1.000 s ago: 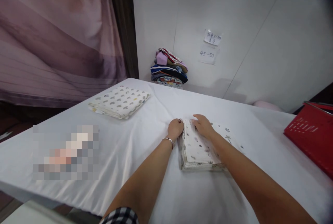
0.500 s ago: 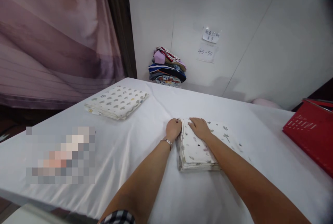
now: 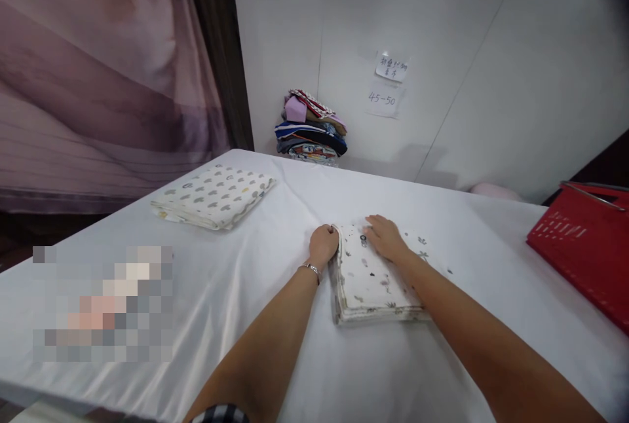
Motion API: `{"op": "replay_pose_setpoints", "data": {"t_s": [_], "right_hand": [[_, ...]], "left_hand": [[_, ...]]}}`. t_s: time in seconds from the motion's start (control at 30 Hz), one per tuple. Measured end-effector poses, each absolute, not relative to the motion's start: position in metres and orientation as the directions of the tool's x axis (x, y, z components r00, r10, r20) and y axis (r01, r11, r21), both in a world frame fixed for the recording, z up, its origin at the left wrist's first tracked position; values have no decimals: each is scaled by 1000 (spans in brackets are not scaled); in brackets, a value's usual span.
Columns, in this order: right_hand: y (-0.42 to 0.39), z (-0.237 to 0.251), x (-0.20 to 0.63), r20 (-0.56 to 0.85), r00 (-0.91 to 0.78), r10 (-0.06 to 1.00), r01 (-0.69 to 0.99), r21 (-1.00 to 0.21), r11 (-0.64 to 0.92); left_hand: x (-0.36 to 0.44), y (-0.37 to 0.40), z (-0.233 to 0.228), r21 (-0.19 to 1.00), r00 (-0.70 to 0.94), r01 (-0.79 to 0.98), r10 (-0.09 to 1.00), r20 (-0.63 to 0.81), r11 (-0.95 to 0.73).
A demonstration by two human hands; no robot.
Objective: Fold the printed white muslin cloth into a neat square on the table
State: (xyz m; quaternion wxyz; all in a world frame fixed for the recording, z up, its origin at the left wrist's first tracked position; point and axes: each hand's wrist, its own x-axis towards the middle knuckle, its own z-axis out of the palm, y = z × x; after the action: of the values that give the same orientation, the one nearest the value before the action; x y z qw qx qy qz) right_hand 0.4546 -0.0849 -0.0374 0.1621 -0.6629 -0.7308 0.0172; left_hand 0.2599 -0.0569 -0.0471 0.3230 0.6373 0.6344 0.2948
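Observation:
A white folded cloth (image 3: 366, 279) with small grey and dark plant prints lies on the white-covered table, its layers stacked at the near edge. At its far left corner, the curled fingers of my left hand (image 3: 324, 243) are closed on the edge. Over the far part of the top layer lies my right hand (image 3: 388, 238), palm down with fingers stretched out. Part of the cloth is hidden under my right hand and forearm. Another folded cloth (image 3: 216, 197), white with grey cloud-like shapes, rests at the far left of the table.
A red plastic basket (image 3: 580, 246) with a metal handle stands at the right. Behind the table's far edge is a pile of folded fabrics (image 3: 312, 128). Paper notes (image 3: 386, 89) hang on the wall. A pixelated patch covers something at the table's left.
My right hand has slid a little to the right across the top of the folded cloth. My left hand stays at the corner. The whole view has shifted slightly.

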Motion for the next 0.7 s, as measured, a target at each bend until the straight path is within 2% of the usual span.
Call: {"op": "replay_pose_setpoints", "data": {"t_s": [0.07,0.13,0.2,0.27,0.7], "right_hand": [[-89,-33,484,261,14,965,976,-213,43],[-95,-29,514,249,191,950,967,-213,-138],[-101,-29,540,143,377,915,906,-261,-332],[-106,-32,556,25,464,886,847,-305,-435],[-96,-41,571,-103,526,844,797,-287,-532]], "left_hand": [[260,-56,-47,782,25,624,999,-35,12],[260,-55,-48,779,27,627,999,-30,6],[260,-55,-48,778,25,628,999,-21,0],[260,-54,-48,780,22,626,1000,-11,-5],[259,-58,-49,816,29,576,999,45,-53]]}}
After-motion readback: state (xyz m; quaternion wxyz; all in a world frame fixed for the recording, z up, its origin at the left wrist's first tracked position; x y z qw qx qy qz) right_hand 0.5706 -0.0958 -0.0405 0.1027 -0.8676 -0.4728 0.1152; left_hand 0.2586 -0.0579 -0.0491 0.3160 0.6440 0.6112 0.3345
